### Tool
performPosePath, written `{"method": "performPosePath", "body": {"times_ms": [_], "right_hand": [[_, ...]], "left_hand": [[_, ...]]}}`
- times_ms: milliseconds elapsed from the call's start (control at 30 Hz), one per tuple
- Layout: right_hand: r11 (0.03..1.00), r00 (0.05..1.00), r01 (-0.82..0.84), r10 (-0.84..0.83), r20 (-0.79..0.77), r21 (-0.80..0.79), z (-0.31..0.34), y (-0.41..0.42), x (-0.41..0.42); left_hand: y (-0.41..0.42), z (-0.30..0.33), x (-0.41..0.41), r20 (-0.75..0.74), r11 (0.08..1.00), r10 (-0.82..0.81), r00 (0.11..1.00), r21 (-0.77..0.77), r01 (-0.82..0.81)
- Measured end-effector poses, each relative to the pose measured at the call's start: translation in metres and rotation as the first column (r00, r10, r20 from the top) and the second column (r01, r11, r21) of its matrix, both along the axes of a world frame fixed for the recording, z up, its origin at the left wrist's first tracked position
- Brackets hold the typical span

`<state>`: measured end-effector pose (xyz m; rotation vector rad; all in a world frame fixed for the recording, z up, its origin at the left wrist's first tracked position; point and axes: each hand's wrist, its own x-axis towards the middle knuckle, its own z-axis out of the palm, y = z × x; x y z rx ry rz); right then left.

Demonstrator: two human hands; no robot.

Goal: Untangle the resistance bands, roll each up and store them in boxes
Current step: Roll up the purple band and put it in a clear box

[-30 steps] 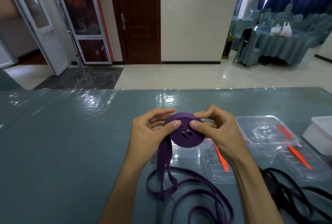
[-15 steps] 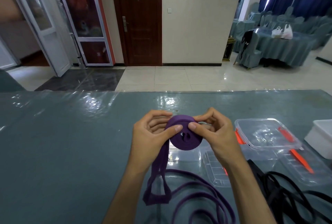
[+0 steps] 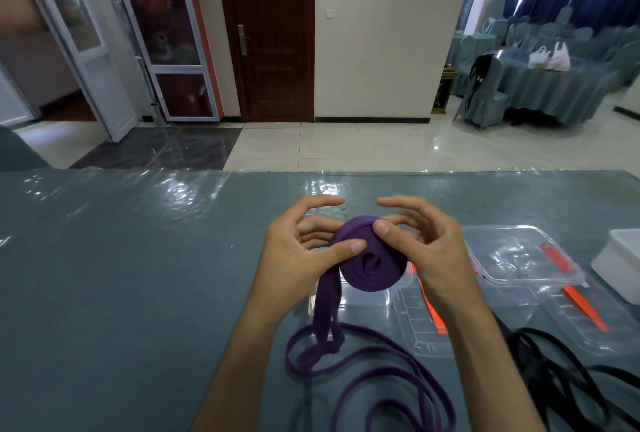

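A purple resistance band roll [image 3: 372, 263] is held above the table between both hands. My left hand [image 3: 298, 251] pinches its left side with thumb on the face, index finger lifted straight. My right hand [image 3: 427, 251] grips its right side, thumb on the top rim. The unrolled purple tail [image 3: 327, 314] hangs down to loose loops [image 3: 391, 379] on the table. A tangled black band [image 3: 561, 372] lies at the right. A clear open box [image 3: 419, 320] with an orange clip sits under the roll.
A second clear plastic box [image 3: 519, 255] with orange clips stands right of my hands, and a white container [image 3: 620, 269] sits at the far right edge. The table [image 3: 121, 275] has a grey-green cover under clear plastic film.
The roll has turned and grown slightly as more band wound on. Both index fingers have lifted off the roll's top, and the hanging tail has shortened.
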<state>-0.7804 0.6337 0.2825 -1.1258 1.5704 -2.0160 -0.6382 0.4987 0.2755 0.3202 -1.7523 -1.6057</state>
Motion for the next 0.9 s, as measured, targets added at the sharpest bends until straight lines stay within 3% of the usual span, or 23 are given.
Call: {"method": "performPosePath", "body": {"times_ms": [233,433,600,700,800,900], "right_hand": [[0.982,0.987,-0.141,0.149,-0.058,0.124,0.008,0.009,-0.009],[0.997,0.991,-0.062,0.067,-0.119,0.047,0.004,0.004,-0.004],[0.978,0.983,-0.163,0.172,-0.065,0.131,0.002,0.003,-0.002],[0.984,0.985,-0.132,0.143,-0.096,0.119,0.002,0.003,-0.001],[0.996,0.991,-0.077,0.082,-0.108,0.05,0.004,0.003,0.003],[1.0,0.996,-0.018,0.019,-0.091,0.016,0.006,0.004,0.005]], "left_hand": [[0.002,-0.005,0.0,-0.018,0.999,-0.002,1.0,0.053,0.003],[-0.007,-0.006,0.007,0.03,0.995,-0.018,0.999,0.104,0.015],[-0.011,-0.008,0.013,0.047,0.998,-0.012,0.999,0.064,0.009],[-0.008,-0.01,0.009,0.014,0.998,-0.019,1.0,0.057,0.018],[-0.011,-0.017,0.011,0.018,0.995,-0.085,0.996,0.057,0.084],[-0.024,-0.039,0.022,0.153,0.972,-0.236,0.96,0.055,0.23]]}}
